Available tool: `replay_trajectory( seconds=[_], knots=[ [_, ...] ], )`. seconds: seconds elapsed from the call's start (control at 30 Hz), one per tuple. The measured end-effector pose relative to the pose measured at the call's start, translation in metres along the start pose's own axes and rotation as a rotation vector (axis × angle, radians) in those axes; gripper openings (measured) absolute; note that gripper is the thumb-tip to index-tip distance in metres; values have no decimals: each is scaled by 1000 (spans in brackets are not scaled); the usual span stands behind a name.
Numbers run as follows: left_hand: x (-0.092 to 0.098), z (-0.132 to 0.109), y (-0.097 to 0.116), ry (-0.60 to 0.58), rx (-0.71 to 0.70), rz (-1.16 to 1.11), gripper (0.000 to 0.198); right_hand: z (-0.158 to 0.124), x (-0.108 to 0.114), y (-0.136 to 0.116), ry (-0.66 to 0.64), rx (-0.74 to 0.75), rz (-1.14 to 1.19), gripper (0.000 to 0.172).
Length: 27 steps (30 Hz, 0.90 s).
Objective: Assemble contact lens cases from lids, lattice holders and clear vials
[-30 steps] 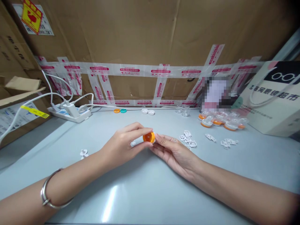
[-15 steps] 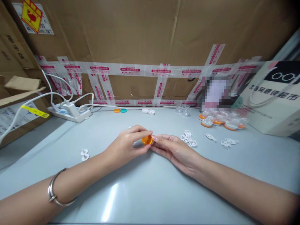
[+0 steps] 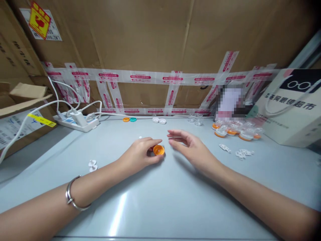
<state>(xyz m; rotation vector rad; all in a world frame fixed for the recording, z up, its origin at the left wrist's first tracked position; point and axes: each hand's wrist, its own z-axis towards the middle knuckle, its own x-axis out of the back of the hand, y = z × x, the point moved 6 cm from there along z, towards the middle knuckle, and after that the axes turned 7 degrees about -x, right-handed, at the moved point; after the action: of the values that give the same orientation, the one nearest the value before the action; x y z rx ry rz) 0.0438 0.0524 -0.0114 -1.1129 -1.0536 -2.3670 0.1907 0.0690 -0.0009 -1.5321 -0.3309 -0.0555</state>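
My left hand (image 3: pixel 140 154) grips a small round orange cup-shaped piece (image 3: pixel 158 150) between fingers and thumb, low over the table. The piece is hollow and its opening faces me. My right hand (image 3: pixel 189 145) is raised to its right, fingers spread, holding nothing and apart from the piece. Beyond my right hand lie flat white perforated plastic pieces (image 3: pixel 244 153). Two white disc-shaped parts with stems (image 3: pixel 93 166) rest left of my left forearm. A tiny white part (image 3: pixel 140 137) sits just behind my left hand.
Several clear-topped orange and white assemblies (image 3: pixel 233 131) cluster at the back right, beside a paper bag (image 3: pixel 288 117). Clear cups (image 3: pixel 198 120), white rings (image 3: pixel 159 120), an orange ring (image 3: pixel 125 119) and a teal ring (image 3: pixel 133 119) line the back. A power strip (image 3: pixel 77 122) stands left.
My right hand has let go of the orange piece and moved away to the right, opening its fingers. My left hand keeps the piece, its opening now turned more toward me.
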Motion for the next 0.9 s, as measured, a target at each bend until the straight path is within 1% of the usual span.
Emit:
replay_trajectory(
  seconds=[0.07,0.1,0.13,0.17,0.2,0.27,0.3,0.33,0.4,0.53,0.6,0.7,0.73,0.8,0.83,0.9],
  knots=[
    [0,0,-3,8,35,-22,41,5,25,-16,72,113,-128,24],
    [0,0,-4,11,49,-33,43,8,43,-24,125,162,-226,22],
    [1,-1,-5,13,59,-44,44,10,63,-29,170,168,-356,23],
    [2,-1,-5,17,65,-49,46,13,84,-30,194,130,-492,26],
    [3,-1,-4,23,65,-47,47,15,105,-28,192,54,-611,28],
    [7,-3,-3,41,59,-26,47,16,142,-14,141,-152,-862,28],
    [10,-4,-2,50,56,-14,46,16,154,-7,84,-208,-960,28],
    [13,-5,-2,57,53,-3,45,15,163,1,41,-252,-991,24],
    [18,-7,-1,69,48,12,41,15,168,14,-17,-308,-1030,22],
    [27,-11,-1,99,22,34,38,19,158,32,-52,-374,-1069,24],
    [29,-12,0,100,11,38,37,21,153,37,-103,-392,-1016,20],
    [29,-13,1,93,-5,42,34,22,151,38,-164,-397,-913,13],
    [29,-13,2,97,-9,42,33,23,151,35,-155,-378,-887,12],
    [31,-13,3,111,-14,36,32,24,146,24,-96,-301,-852,15],
    [32,-13,4,124,-17,28,32,24,139,16,-48,-245,-803,18],
    [33,-13,8,152,-27,4,30,21,118,-1,45,-128,-634,25]
  ],
)
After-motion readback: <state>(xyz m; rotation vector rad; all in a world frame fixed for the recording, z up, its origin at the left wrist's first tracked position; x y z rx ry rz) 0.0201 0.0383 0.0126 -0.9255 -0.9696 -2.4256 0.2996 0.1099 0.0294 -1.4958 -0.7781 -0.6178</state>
